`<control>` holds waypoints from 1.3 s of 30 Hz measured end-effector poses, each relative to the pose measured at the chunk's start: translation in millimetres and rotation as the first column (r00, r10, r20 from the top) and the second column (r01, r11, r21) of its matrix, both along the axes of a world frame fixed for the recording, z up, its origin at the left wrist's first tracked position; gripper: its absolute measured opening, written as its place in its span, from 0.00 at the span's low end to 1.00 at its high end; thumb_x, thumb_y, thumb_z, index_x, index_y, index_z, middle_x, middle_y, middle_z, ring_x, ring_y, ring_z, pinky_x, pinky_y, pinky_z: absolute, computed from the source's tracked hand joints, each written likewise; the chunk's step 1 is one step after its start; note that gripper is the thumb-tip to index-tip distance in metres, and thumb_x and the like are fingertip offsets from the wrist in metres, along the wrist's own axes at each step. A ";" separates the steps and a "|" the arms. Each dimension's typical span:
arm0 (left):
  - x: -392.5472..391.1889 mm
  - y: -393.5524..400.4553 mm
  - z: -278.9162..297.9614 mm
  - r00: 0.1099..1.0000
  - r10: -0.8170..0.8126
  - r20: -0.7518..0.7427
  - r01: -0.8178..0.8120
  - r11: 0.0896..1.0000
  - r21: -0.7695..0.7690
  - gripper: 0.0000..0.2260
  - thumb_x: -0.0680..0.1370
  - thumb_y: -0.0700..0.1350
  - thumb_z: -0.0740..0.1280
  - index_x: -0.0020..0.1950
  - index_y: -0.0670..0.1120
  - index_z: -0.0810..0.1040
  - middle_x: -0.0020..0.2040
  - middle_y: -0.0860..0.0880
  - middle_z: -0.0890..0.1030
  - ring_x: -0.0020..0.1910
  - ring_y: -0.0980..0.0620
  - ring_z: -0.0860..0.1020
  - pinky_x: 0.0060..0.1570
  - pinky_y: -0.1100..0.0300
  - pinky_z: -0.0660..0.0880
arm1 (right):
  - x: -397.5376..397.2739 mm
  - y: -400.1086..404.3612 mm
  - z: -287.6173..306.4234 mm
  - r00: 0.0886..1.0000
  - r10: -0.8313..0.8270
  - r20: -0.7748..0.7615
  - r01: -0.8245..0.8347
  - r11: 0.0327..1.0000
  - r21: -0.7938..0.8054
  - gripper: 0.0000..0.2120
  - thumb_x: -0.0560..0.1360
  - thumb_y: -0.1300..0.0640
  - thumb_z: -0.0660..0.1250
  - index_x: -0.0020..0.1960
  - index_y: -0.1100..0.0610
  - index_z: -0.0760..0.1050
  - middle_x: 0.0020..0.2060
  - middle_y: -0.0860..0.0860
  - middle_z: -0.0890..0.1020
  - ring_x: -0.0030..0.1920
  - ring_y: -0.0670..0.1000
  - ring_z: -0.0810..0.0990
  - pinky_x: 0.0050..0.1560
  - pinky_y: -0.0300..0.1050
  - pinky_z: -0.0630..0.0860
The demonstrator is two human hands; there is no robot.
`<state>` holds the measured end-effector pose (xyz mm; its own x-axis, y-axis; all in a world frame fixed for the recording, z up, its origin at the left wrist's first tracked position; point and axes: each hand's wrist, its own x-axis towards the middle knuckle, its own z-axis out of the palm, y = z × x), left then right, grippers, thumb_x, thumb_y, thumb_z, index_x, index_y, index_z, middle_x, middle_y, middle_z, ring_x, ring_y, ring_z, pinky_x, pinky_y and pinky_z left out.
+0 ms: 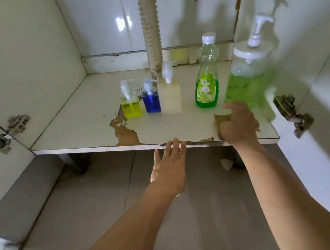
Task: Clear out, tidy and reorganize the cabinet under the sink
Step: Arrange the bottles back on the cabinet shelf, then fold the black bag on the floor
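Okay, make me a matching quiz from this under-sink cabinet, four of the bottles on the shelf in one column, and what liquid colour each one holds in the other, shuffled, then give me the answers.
Column one:
1. Small pump bottle at the far left
2. Small pump bottle second from left
3. Tall square pump bottle by the drain hose
4. Large pump jar at the right

Column two:
A. Green
B. Cloudy cream
C. Yellow
D. Blue

Pairs: 1-C, 2-D, 3-B, 4-A
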<state>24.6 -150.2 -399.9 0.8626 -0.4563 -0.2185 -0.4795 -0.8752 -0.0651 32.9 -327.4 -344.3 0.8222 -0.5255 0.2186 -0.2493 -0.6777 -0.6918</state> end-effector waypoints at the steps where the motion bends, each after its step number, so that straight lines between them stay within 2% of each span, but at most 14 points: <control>1: 0.6 0.0 0.6 1.000 0.001 -0.002 -0.001 1.000 0.002 0.46 0.75 0.45 0.69 0.77 0.46 0.35 0.78 0.45 0.35 0.77 0.45 0.36 0.74 0.42 0.44 | -2.2 9.2 5.1 0.996 -0.011 0.086 0.007 0.999 0.047 0.23 0.70 0.69 0.63 0.65 0.57 0.73 0.66 0.54 0.72 0.68 0.55 0.68 0.71 0.52 0.61; 5: 8.1 7.2 10.4 0.996 0.002 -0.088 -0.009 0.997 -0.079 0.43 0.75 0.44 0.68 0.78 0.49 0.39 0.79 0.49 0.38 0.78 0.49 0.39 0.75 0.42 0.45 | -21.7 52.7 29.4 0.964 -0.017 0.266 -0.031 0.984 0.177 0.19 0.71 0.68 0.61 0.61 0.59 0.73 0.63 0.53 0.73 0.65 0.53 0.70 0.68 0.49 0.63; 8: 3.1 24.2 13.6 0.996 0.032 -0.082 -0.044 0.988 -0.149 0.41 0.76 0.47 0.67 0.78 0.49 0.40 0.79 0.50 0.42 0.78 0.50 0.42 0.76 0.44 0.47 | -46.8 82.3 26.1 0.944 0.133 0.304 -0.170 0.980 0.100 0.17 0.71 0.68 0.62 0.58 0.58 0.73 0.60 0.54 0.75 0.63 0.54 0.71 0.67 0.51 0.65; 12: -32.5 67.8 8.8 0.995 0.092 -0.031 -0.096 0.984 -0.148 0.39 0.77 0.44 0.65 0.79 0.52 0.42 0.79 0.50 0.49 0.78 0.48 0.50 0.75 0.46 0.52 | -70.7 117.7 -1.3 0.923 0.365 0.120 -0.362 0.931 -0.042 0.13 0.72 0.66 0.62 0.56 0.57 0.74 0.57 0.53 0.75 0.60 0.53 0.73 0.65 0.51 0.65; 16: -65.2 126.0 10.7 0.972 0.214 -0.093 -0.222 0.970 -0.094 0.29 0.76 0.46 0.64 0.75 0.48 0.60 0.72 0.47 0.68 0.69 0.45 0.69 0.66 0.49 0.67 | -89.8 157.0 -22.3 0.821 0.551 -0.151 -0.562 0.826 -0.040 0.10 0.74 0.63 0.62 0.53 0.55 0.75 0.53 0.52 0.77 0.55 0.55 0.77 0.58 0.50 0.74; 19: -88.2 179.4 5.0 0.923 0.343 -0.173 -0.355 0.934 -0.038 0.27 0.73 0.52 0.69 0.70 0.46 0.67 0.67 0.46 0.73 0.65 0.44 0.73 0.63 0.49 0.72 | -104.9 181.0 -40.8 0.640 0.636 -0.431 -0.671 0.736 0.089 0.11 0.74 0.60 0.64 0.56 0.56 0.74 0.56 0.53 0.77 0.53 0.53 0.76 0.50 0.44 0.74; 22: -117.5 230.7 -2.1 0.909 0.372 -0.187 -0.364 0.928 0.073 0.34 0.69 0.60 0.71 0.70 0.47 0.67 0.68 0.47 0.72 0.66 0.45 0.71 0.65 0.48 0.70 | -122.6 207.4 -67.1 0.388 0.633 -0.670 -0.712 0.667 0.219 0.22 0.73 0.54 0.68 0.66 0.56 0.68 0.63 0.55 0.73 0.60 0.55 0.75 0.56 0.47 0.73; 24: -134.4 257.8 -2.3 0.906 0.378 -0.188 -0.357 0.924 0.139 0.35 0.68 0.62 0.71 0.70 0.47 0.67 0.67 0.48 0.73 0.66 0.45 0.72 0.65 0.48 0.68 | -134.7 224.4 -81.3 0.295 0.638 -0.711 -0.770 0.599 0.218 0.30 0.72 0.53 0.70 0.71 0.55 0.63 0.67 0.55 0.70 0.63 0.56 0.73 0.58 0.45 0.71; 28: -145.6 293.4 -9.5 0.890 0.371 -0.264 -0.348 0.928 0.130 0.32 0.68 0.64 0.70 0.66 0.48 0.70 0.61 0.49 0.77 0.63 0.45 0.73 0.62 0.48 0.66 | -152.4 258.2 -106.1 0.284 0.656 -0.699 -0.890 0.451 0.061 0.40 0.70 0.52 0.72 0.76 0.49 0.55 0.71 0.53 0.65 0.67 0.57 0.70 0.62 0.49 0.72; 30: -143.3 298.4 -19.2 0.906 0.338 -0.256 -0.310 0.940 0.146 0.31 0.68 0.65 0.70 0.63 0.48 0.71 0.60 0.49 0.77 0.63 0.46 0.73 0.64 0.46 0.64 | -155.0 271.6 -120.6 0.318 0.659 -0.682 -0.911 0.411 -0.027 0.31 0.71 0.52 0.71 0.71 0.50 0.63 0.63 0.53 0.69 0.63 0.59 0.72 0.56 0.50 0.73; 33: -132.5 293.0 -35.7 0.905 0.306 -0.295 -0.253 0.946 0.204 0.36 0.67 0.68 0.68 0.67 0.47 0.71 0.64 0.48 0.74 0.67 0.45 0.69 0.69 0.43 0.57 | -153.0 281.4 -126.4 0.395 0.666 -0.633 -0.908 0.389 -0.156 0.07 0.73 0.60 0.65 0.50 0.57 0.75 0.49 0.54 0.72 0.53 0.60 0.78 0.41 0.46 0.70; 35: -121.8 282.2 -41.8 0.887 0.288 -0.360 -0.219 0.951 0.219 0.36 0.66 0.70 0.67 0.63 0.46 0.75 0.61 0.47 0.76 0.66 0.44 0.69 0.70 0.42 0.55 | -147.1 283.5 -123.0 0.422 0.648 -0.634 -0.893 0.419 -0.166 0.12 0.74 0.62 0.61 0.54 0.58 0.77 0.54 0.55 0.75 0.54 0.59 0.78 0.44 0.47 0.73; 37: -109.7 269.8 -48.1 0.841 0.269 -0.470 -0.196 0.960 0.200 0.31 0.65 0.69 0.69 0.55 0.46 0.76 0.52 0.49 0.78 0.62 0.44 0.72 0.68 0.45 0.58 | -141.3 281.3 -118.3 0.493 0.611 -0.620 -0.835 0.532 -0.140 0.16 0.74 0.61 0.59 0.60 0.55 0.76 0.57 0.53 0.76 0.55 0.58 0.78 0.49 0.48 0.76; 39: -97.3 261.9 -57.5 0.769 0.259 -0.585 -0.163 0.963 0.213 0.28 0.66 0.64 0.72 0.57 0.47 0.77 0.52 0.50 0.78 0.60 0.45 0.74 0.65 0.49 0.64 | -136.5 275.0 -110.3 0.589 0.565 -0.578 -0.753 0.643 -0.140 0.13 0.74 0.61 0.59 0.57 0.57 0.76 0.56 0.53 0.78 0.52 0.57 0.79 0.48 0.45 0.76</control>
<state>-72.7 111.7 -457.4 0.6023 -0.2012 -0.7725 -0.2664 -0.9629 0.0430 -103.6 -52.4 -454.6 0.9441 0.2396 -0.2262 0.1611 -0.9345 -0.3173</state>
